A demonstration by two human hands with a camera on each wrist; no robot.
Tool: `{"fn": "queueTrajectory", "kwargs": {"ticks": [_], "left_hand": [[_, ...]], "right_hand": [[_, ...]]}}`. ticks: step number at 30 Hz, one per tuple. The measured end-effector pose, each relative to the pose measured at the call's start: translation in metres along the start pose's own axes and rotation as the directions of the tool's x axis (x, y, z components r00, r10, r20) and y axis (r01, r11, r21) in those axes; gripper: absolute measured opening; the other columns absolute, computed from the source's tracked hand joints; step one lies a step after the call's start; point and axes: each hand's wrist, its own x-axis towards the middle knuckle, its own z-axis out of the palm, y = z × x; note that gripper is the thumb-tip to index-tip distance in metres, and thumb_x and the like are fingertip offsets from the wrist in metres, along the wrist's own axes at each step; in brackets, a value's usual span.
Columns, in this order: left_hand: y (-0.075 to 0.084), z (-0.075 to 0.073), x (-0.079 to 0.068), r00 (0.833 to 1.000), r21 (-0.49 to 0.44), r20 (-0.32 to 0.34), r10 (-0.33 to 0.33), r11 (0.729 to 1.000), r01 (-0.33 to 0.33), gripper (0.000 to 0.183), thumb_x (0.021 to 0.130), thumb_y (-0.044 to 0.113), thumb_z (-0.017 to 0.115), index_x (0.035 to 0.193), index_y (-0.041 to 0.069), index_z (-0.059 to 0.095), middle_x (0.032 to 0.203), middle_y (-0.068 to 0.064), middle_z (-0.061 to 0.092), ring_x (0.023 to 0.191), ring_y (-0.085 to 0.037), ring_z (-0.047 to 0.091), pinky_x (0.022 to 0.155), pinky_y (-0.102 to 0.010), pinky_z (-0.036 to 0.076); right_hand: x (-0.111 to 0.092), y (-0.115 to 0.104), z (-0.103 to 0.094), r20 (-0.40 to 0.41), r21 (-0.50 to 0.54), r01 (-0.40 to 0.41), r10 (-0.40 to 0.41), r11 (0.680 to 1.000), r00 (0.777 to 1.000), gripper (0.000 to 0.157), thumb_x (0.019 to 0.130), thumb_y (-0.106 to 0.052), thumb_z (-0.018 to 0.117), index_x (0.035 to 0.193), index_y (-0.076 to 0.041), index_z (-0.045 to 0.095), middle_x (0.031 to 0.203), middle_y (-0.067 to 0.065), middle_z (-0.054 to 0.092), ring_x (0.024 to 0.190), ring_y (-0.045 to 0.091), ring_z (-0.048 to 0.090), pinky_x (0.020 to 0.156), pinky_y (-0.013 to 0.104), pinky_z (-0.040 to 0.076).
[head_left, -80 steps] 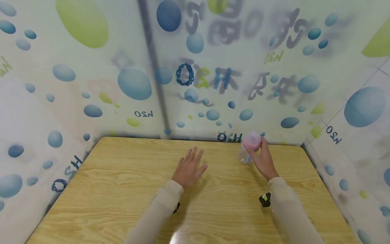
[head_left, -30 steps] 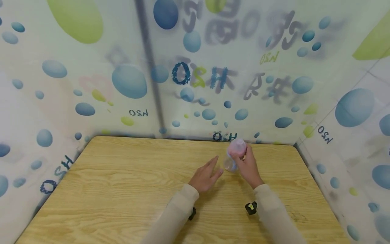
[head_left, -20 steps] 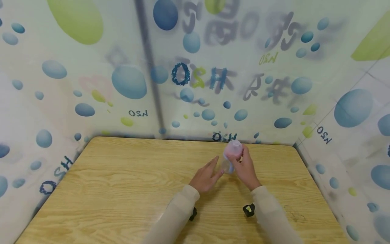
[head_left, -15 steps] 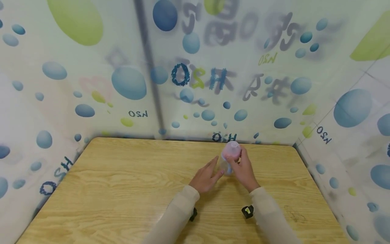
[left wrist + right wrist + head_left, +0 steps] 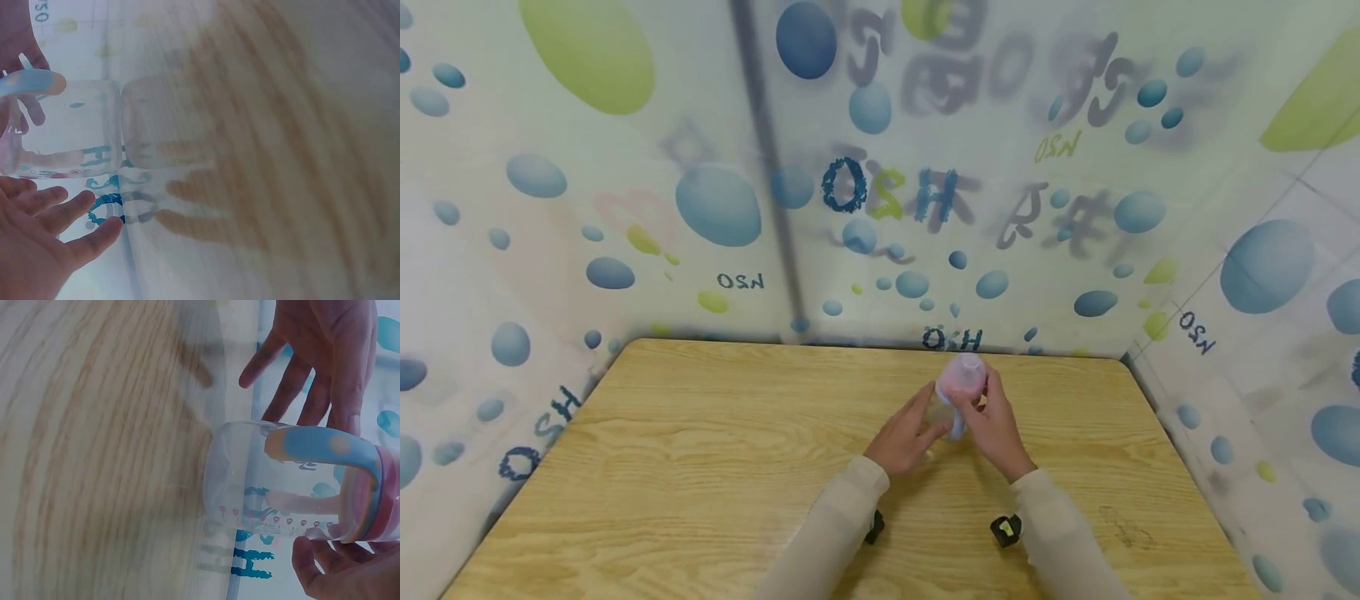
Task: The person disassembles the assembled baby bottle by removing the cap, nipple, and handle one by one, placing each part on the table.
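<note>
A clear baby bottle [image 5: 943,414] with a pink cap [image 5: 962,377] stands roughly upright just above or on the wooden table; I cannot tell whether its base touches. Curved blue handles [image 5: 319,445] with pale orange spots flank its collar, and small red marks run down its side. My right hand [image 5: 996,425] grips the bottle near the cap, thumb in front. Close on the bottle's left is my left hand [image 5: 906,433], its fingers [image 5: 94,244] straight and spread beside the clear body. Whether those fingers touch the bottle is not clear.
The wooden table [image 5: 722,450] ends at a back wall [image 5: 865,275] covered with blue and green drops and lettering. Similar walls rise at left and right. Small black devices [image 5: 1006,530] sit at both wrists.
My right hand has carried the bottle left and nearer to me. My left hand first moved right, then stayed almost still while the bottle came up beside its fingers.
</note>
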Motion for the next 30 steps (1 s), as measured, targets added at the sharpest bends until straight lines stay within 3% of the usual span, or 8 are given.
{"fn": "queueTrajectory", "kwargs": {"ticks": [4,9,13,22,30], "left_hand": [[0.0004,-0.0022,-0.0005,1.0,-0.025,-0.005,0.0,1.0,0.0,0.075,0.102,0.044,0.053,0.159,0.009,0.019,0.162,-0.007,0.027,0.146,-0.025,0.031,0.114,-0.048,0.031],[0.0003,-0.0027,-0.0007,1.0,-0.045,-0.015,-0.008,0.999,0.007,0.077,0.101,0.042,0.057,0.159,0.009,0.02,0.162,-0.008,0.028,0.144,-0.026,0.034,0.112,-0.05,0.033],[-0.0001,-0.0024,-0.0007,1.0,-0.048,-0.022,-0.012,0.999,0.011,0.078,0.1,0.041,0.06,0.159,0.011,0.02,0.162,-0.007,0.028,0.144,-0.026,0.034,0.113,-0.051,0.033],[-0.0026,-0.0021,-0.0025,0.999,-0.062,-0.036,-0.003,0.998,0.001,0.082,0.097,0.038,0.066,0.159,0.011,0.021,0.16,-0.006,0.031,0.145,-0.026,0.033,0.113,-0.051,0.032],[0.0,-0.0052,-0.0048,0.998,-0.045,-0.048,0.032,0.998,-0.034,0.075,0.096,0.034,0.068,0.156,0.014,0.03,0.154,-0.006,0.042,0.142,-0.024,0.039,0.112,-0.049,0.034]], "right_hand": [[-0.0027,-0.0003,0.0023,0.008,0.024,-0.007,0.007,1.0,1.0,0.061,0.102,-0.026,0.059,0.15,-0.006,0.028,0.139,0.017,0.047,0.119,0.03,0.048,0.087,0.039,0.043],[-0.0047,0.0021,0.0029,0.023,0.084,-0.012,0.01,0.996,1.0,0.058,0.103,-0.025,0.057,0.149,-0.005,0.029,0.141,0.017,0.046,0.124,0.032,0.048,0.094,0.045,0.045],[-0.0051,0.006,0.0025,0.04,0.131,-0.01,0.005,0.991,0.999,0.056,0.105,-0.021,0.054,0.15,-0.002,0.028,0.144,0.019,0.043,0.129,0.033,0.046,0.102,0.049,0.042],[-0.0081,0.0063,-0.0014,0.112,0.245,-0.065,0.039,0.967,0.993,0.057,0.105,-0.023,0.053,0.152,-0.005,0.026,0.149,0.017,0.039,0.139,0.032,0.04,0.112,0.047,0.033],[-0.0085,0.0059,-0.0047,0.117,0.242,-0.062,0.034,0.968,0.993,0.054,0.104,-0.022,0.054,0.15,-0.005,0.03,0.146,0.017,0.043,0.137,0.031,0.041,0.113,0.047,0.032]]}}
